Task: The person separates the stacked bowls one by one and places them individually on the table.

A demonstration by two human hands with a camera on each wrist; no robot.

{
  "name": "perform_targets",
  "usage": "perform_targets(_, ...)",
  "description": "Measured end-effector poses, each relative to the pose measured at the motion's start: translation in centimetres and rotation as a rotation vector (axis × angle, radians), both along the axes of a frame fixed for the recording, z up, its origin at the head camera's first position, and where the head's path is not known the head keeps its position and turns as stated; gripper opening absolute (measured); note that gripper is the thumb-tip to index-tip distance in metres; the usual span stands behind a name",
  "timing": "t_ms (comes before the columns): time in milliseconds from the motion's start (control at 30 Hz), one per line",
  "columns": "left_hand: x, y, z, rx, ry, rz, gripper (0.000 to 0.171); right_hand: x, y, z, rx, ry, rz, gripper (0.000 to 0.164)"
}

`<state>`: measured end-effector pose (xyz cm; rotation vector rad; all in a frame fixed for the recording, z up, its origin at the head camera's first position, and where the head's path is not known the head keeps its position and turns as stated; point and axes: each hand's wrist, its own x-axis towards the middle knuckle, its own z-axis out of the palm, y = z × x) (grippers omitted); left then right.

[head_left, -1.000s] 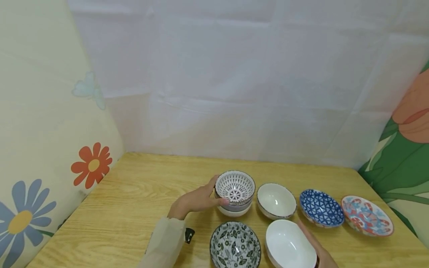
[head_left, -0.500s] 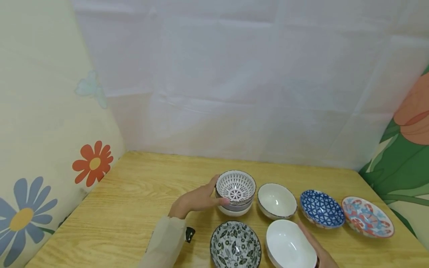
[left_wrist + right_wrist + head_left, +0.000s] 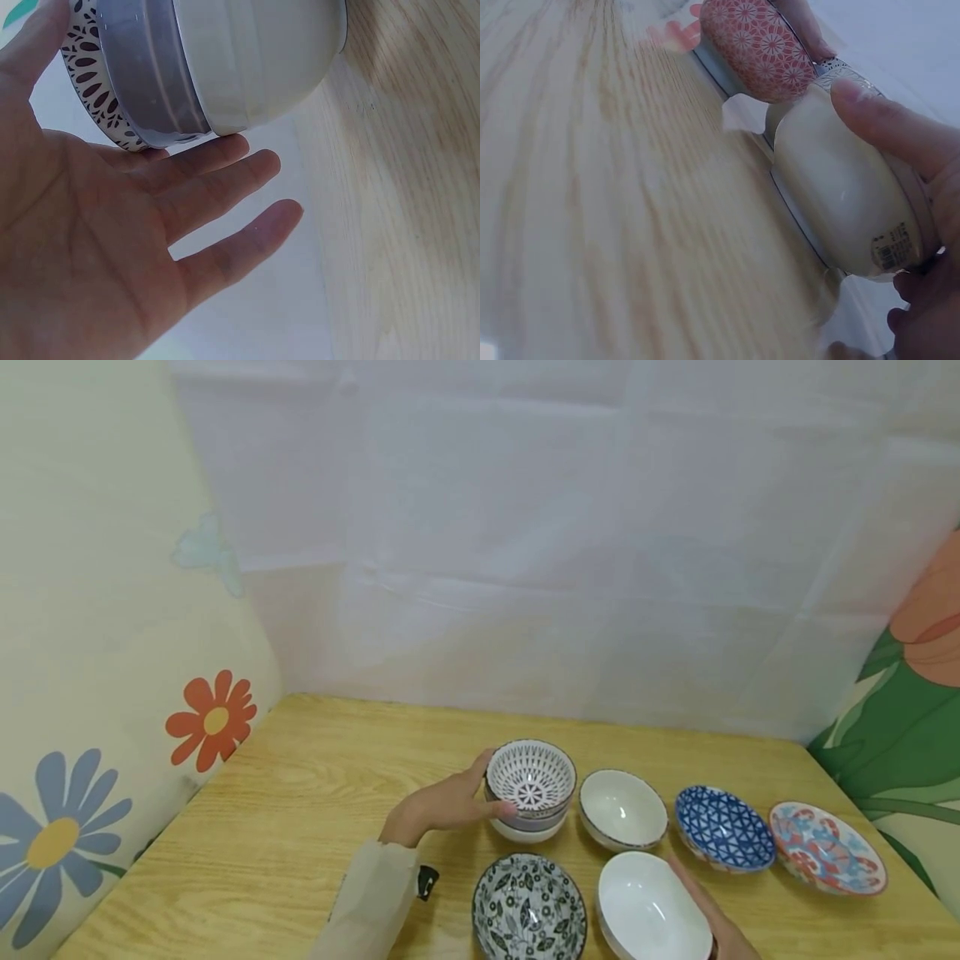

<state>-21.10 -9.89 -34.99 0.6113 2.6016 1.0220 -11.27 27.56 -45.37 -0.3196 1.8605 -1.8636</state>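
Observation:
My left hand point(image 3: 450, 806) holds a stack of bowls from the left, thumb at the near rim. On top is a white bowl with a dark radiating pattern point(image 3: 530, 777). Under it the left wrist view shows a grey bowl point(image 3: 154, 71) and a cream-white bowl point(image 3: 259, 60); several fingertips lie along their sides, the others spread apart. At the front right, my right hand point(image 3: 716, 918) grips a plain white bowl point(image 3: 652, 910) by its right side. Its thumb point(image 3: 889, 124) presses the outer wall in the right wrist view, where a label shows.
A black-and-white leaf-patterned bowl point(image 3: 530, 910) stands left of the white bowl. Behind, to the right of the stack, sit a cream bowl point(image 3: 622, 810), a blue patterned bowl point(image 3: 723, 831) and a red-and-blue flowered bowl point(image 3: 828, 852). A white cloth point(image 3: 525, 543) hangs behind the wooden table point(image 3: 300, 827).
The head view has shifted slightly, so everything sits a little differently in it. Both hands and the bowls keep their places relative to each other.

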Motion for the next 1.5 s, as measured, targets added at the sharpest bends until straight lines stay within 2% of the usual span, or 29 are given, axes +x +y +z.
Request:
perform_targets(267, 0.0, 0.0, 0.2, -0.01, -0.001, 0.002, 0.096, 0.2, 0.3, 0.7, -0.034, 0.043, 0.049, 0.1)
perform_targets(400, 0.0, 0.0, 0.3, -0.006, 0.003, 0.0, 0.095, 0.0, 0.6, 0.7, 0.021, 0.108, 0.049, 0.09)
perform_targets(533, 0.0, 0.1, 0.3, -0.005, 0.005, -0.004, 0.094, -0.1, 0.8, 0.9, 0.101, 0.209, 0.046, 0.086)
perform_targets(633, 0.0, 0.1, 0.3, -0.01, 0.004, -0.003, 0.094, -0.1, 0.9, 1.1, 0.151, 0.226, 0.037, 0.088)
perform_targets(700, -0.1, 0.1, 0.2, -0.013, 0.003, -0.003, 0.094, -0.1, 0.8, 1.3, 0.17, 0.201, 0.03, 0.088)
perform_targets(767, -0.1, 0.1, 0.2, -0.013, 0.001, -0.002, 0.094, 0.0, 0.8, 1.6, 0.194, 0.224, 0.023, 0.089)
perform_targets(800, -0.1, 0.1, 0.2, -0.011, -0.001, -0.003, 0.094, 0.0, 0.7, 1.7, 0.213, 0.256, 0.021, 0.089)
perform_targets(900, -0.1, 0.1, 0.2, -0.005, -0.002, -0.005, 0.094, 0.1, 0.5, 2.0, 0.262, 0.455, 0.019, 0.089)
perform_targets(1000, -0.1, 0.1, 0.2, -0.004, -0.002, -0.005, 0.093, 0.3, 0.2, 2.7, 0.335, 0.607, -0.026, 0.085)
perform_targets(1033, 0.0, 0.1, 0.2, -0.005, -0.002, -0.005, 0.093, 0.5, 0.0, 3.1, 0.366, 0.607, -0.055, 0.083)
perform_targets(1133, 0.0, 0.1, 0.2, -0.009, -0.002, -0.003, 0.094, 0.9, -0.6, 4.4, 0.456, 0.497, -0.155, 0.079)
perform_targets(1233, -0.1, 0.1, 0.2, -0.011, -0.005, 0.001, 0.094, 1.1, -1.3, 5.6, 0.486, 0.404, -0.223, 0.074)
perform_targets(1333, 0.0, 0.0, 0.1, -0.01, -0.008, 0.003, 0.094, 1.0, -1.7, 6.4, 0.494, 0.46, -0.235, 0.075)
perform_targets(1433, 0.0, 0.0, 0.1, -0.004, -0.009, 0.002, 0.095, 0.7, -2.1, 7.2, 0.558, 0.511, -0.245, 0.076)
perform_targets(1500, 0.0, 0.0, 0.0, 0.002, -0.011, 0.0, 0.095, 0.4, -2.3, 7.6, 0.599, 0.507, -0.254, 0.076)
